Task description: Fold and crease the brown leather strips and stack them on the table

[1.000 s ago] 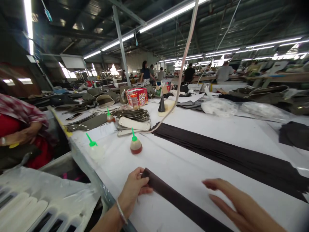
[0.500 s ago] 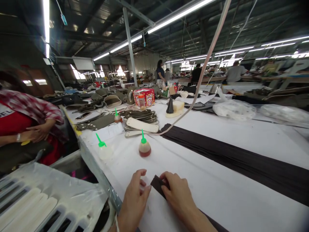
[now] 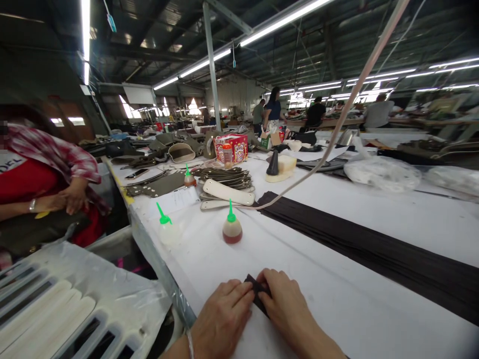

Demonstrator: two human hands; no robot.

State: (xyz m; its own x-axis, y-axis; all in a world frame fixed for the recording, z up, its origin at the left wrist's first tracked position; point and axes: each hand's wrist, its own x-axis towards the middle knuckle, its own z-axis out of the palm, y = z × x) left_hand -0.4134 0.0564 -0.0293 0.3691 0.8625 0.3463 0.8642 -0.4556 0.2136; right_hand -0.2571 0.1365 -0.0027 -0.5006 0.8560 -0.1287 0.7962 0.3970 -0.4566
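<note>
A narrow dark fabric strip lies on the white table, its short end pointing away from me. My right hand is closed on the strip's right side, thumb on top and fingers bent over the far part. From the left, my left hand meets the same strip near its end, with fingers pressed together and their tips at its edge. Most of the strip's length is hidden under my right hand and forearm. Beyond my hands stands a squeeze bottle with a green nozzle and reddish-brown liquid.
A stack of long dark strips runs along the right. A paler green-nozzled bottle stands near the left table edge. Behind are white straps, a hanging hose and plastic bags. A co-worker is at left.
My left hand has gone from spread fingers beside the strip to closed fingers touching its end. My right hand keeps its grip. The view has shifted slightly, so things appear farther right.
</note>
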